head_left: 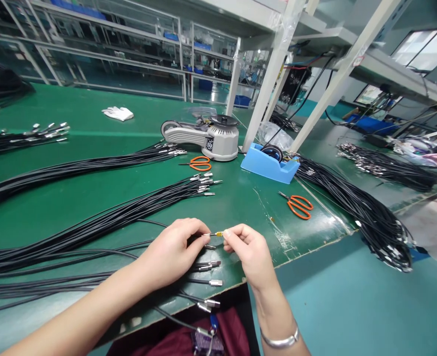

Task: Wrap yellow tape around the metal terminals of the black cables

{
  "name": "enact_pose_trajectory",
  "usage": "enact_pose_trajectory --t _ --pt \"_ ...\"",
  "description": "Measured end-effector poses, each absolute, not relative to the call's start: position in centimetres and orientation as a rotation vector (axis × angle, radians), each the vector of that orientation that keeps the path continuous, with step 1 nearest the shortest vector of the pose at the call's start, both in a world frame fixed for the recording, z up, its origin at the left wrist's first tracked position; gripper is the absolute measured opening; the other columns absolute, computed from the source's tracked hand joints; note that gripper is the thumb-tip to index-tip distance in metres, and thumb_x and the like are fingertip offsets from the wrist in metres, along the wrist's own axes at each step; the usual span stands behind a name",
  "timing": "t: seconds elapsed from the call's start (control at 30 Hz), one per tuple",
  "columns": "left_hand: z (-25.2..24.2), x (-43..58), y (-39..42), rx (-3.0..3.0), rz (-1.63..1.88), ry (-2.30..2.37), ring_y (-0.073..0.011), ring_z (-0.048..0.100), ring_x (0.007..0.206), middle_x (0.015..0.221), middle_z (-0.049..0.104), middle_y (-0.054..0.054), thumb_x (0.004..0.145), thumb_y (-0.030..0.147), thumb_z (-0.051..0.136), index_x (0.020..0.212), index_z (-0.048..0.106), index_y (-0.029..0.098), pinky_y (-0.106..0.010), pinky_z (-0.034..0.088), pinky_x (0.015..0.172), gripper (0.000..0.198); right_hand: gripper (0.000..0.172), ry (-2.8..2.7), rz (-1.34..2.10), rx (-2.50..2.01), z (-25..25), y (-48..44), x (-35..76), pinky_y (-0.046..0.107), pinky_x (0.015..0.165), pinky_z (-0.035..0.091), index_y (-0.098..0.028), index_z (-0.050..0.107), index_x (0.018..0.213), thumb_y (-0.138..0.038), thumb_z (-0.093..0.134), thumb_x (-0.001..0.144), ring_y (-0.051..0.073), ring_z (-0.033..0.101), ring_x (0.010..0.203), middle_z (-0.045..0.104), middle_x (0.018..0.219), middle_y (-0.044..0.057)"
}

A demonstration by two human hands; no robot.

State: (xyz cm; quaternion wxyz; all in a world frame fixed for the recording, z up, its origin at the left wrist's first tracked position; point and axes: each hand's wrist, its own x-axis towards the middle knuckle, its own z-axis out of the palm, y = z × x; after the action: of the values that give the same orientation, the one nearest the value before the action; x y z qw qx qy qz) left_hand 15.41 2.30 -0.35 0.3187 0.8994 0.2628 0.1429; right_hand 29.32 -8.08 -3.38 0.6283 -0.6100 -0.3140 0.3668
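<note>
My left hand (175, 249) pinches a thin black cable (213, 234) close to its end, between thumb and forefinger. Facing it, my right hand (250, 249) has thumb and forefinger closed on a small yellow piece (219, 234) at the tip of that cable; whether it is tape or a label is too small to tell. Below the left hand lie loose black cables with silver metal ends (215, 283), some reaching past the table's front edge. Just beyond the hands rests a bundle of black cables (129, 210), its metal ends pointing right.
On the green table (236, 198) stand a grey tape dispenser machine (221, 141) and a blue tape holder (268, 165). Orange-handled scissors (300, 205) lie right, another pair (200, 163) further back. A white glove (118, 113) and more cable bundles (352, 198) lie around. Shelf posts (272, 74) rise behind.
</note>
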Motion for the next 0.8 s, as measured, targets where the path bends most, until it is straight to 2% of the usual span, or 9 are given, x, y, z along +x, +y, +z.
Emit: enact_pose_trajectory --t 0.17,0.3,0.37,0.53,0.67,0.8 --pt "0.5 15.5 2.2 2.163 0.271 0.712 -0.0169 0.060 0.085 0.092 0.068 0.000 0.084 0.035 0.047 0.102 0.063 0.022 -0.027 0.044 0.077 0.027 0.018 -0.784 0.802 -1.421 -3.6 -8.4 29.1 0.025 0.062 0.043 -0.015 0.062 0.072 -0.032 0.064 0.077 0.012 0.054 0.061 0.060 0.063 -0.002" --pt "0.7 16.0 2.3 2.090 0.202 0.673 -0.0155 0.060 0.078 0.083 0.069 0.002 0.082 0.033 0.049 0.081 0.068 0.020 -0.024 0.044 0.073 0.023 0.018 -0.797 0.805 -1.430 -3.6 -8.6 28.9 0.024 0.061 0.044 -0.016 0.062 0.071 -0.032 0.064 0.077 0.012 0.054 0.061 0.060 0.064 -0.001" --pt "0.6 16.3 2.4 2.080 0.194 0.710 -0.0154 0.060 0.073 0.077 0.069 0.001 0.081 0.032 0.051 0.077 0.067 0.019 -0.024 0.044 0.068 0.021 0.018 -0.786 0.810 -1.446 -3.6 -8.5 28.9 0.024 0.060 0.043 -0.016 0.062 0.069 -0.032 0.064 0.077 0.011 0.053 0.059 0.060 0.062 -0.001" --pt "0.6 16.3 2.8 2.038 0.156 0.732 -0.0157 0.060 0.072 0.076 0.070 0.001 0.080 0.030 0.051 0.080 0.070 0.019 -0.024 0.044 0.068 0.022 0.021 -0.668 0.894 -1.484 -3.2 -7.6 29.1 0.023 0.055 0.042 -0.015 0.060 0.062 -0.032 0.065 0.074 0.010 0.052 0.051 0.058 0.054 -0.002" --pt "0.5 16.0 3.1 1.996 0.241 0.710 -0.0157 0.060 0.077 0.084 0.070 0.000 0.079 0.031 0.052 0.087 0.070 0.020 -0.024 0.045 0.072 0.022 0.023 -0.603 1.010 -1.438 -2.9 -6.6 29.7 0.021 0.052 0.042 -0.014 0.060 0.061 -0.032 0.067 0.073 0.009 0.052 0.049 0.059 0.054 -0.002" --pt "0.2 16.0 3.4 1.823 0.275 0.806 -0.0115 0.052 0.058 0.068 0.064 0.000 0.076 0.034 0.055 0.081 0.069 0.016 -0.022 0.041 0.054 0.023 0.023 -0.646 0.987 -1.361 -3.0 -6.0 29.8 0.022 0.058 0.046 -0.014 0.065 0.074 -0.037 0.067 0.074 0.010 0.057 0.057 0.063 0.064 0.000"
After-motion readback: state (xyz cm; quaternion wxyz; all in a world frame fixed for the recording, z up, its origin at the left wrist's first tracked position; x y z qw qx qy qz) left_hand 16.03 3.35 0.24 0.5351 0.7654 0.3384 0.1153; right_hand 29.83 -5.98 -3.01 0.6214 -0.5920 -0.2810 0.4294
